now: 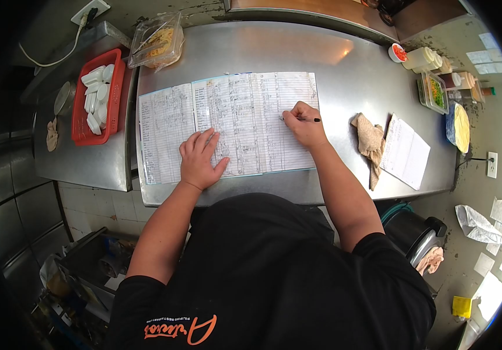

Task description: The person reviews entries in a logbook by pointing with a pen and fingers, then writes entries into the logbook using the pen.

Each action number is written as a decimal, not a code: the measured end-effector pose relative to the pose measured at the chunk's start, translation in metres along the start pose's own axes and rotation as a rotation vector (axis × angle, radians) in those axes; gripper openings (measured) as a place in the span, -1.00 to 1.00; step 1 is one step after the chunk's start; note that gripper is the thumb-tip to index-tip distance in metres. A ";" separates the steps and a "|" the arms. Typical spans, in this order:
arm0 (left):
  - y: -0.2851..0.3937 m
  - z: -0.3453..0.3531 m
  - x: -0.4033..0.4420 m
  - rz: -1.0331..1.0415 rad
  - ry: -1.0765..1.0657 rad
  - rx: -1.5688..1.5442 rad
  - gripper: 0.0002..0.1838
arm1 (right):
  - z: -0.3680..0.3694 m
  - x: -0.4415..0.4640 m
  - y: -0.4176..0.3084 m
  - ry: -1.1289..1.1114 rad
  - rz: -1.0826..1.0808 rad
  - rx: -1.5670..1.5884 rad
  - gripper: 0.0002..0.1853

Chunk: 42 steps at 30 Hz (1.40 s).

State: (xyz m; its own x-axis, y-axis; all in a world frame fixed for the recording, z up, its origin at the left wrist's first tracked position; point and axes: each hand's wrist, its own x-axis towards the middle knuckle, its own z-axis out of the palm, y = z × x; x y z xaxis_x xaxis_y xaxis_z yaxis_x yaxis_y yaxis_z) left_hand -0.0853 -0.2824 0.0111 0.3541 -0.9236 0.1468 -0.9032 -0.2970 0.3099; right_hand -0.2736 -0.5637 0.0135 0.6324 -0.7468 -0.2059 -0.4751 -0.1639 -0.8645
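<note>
Lined sheets with handwritten columns, an open ledger (236, 157), lie spread on the steel table. My right hand (305, 125) is closed around a dark pen (309, 119), its tip over the right-hand page. My left hand (200, 159) rests flat on the middle of the ledger, fingers spread, holding nothing. To the right of my right hand lie a crumpled brown cloth (370, 143) and a notepad (405, 153) with writing on its upper part.
A red basket (119, 87) of white containers stands on the left counter. A clear plastic box (160, 41) sits at the back left. Squeeze bottles (421, 59), a tub of chopped greens (433, 92) and a bowl of red pieces (398, 53) line the right edge. Below is a black pot (411, 233).
</note>
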 end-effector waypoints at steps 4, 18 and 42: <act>0.000 0.000 0.000 -0.003 -0.004 0.002 -0.25 | 0.000 0.000 -0.001 -0.004 0.010 -0.009 -0.69; 0.000 0.000 -0.001 -0.009 -0.010 0.004 -0.25 | 0.001 0.000 0.001 0.026 0.012 0.055 -0.70; 0.000 0.000 0.000 -0.010 -0.012 0.008 -0.25 | 0.000 -0.002 -0.003 0.017 -0.025 -0.045 -0.70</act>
State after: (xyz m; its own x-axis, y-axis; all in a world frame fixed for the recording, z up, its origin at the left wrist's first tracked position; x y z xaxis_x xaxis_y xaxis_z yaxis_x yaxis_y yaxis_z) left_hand -0.0856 -0.2821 0.0107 0.3600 -0.9235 0.1327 -0.9018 -0.3079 0.3033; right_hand -0.2733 -0.5610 0.0167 0.6341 -0.7528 -0.1766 -0.4868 -0.2112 -0.8476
